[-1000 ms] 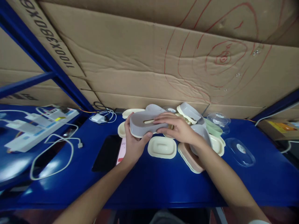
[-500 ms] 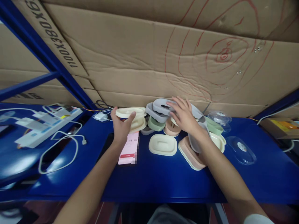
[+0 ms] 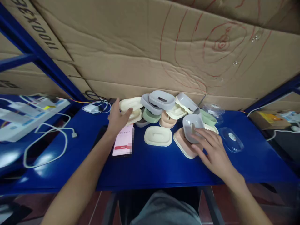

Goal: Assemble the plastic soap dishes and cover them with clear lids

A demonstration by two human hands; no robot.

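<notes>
A gray dish rests tilted on a peach dish. The right hand's fingers touch it; whether they grip, I cannot tell. The left hand, thumb and fingers wide, is at the cream dishes.

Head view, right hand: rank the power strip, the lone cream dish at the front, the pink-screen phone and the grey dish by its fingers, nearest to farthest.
From the right hand:
1. Grey dish: at its fingertips
2. Cream dish: left, mid-table
3. Pink-screen phone: farther left, by the left forearm
4. Power strip: far left
</notes>
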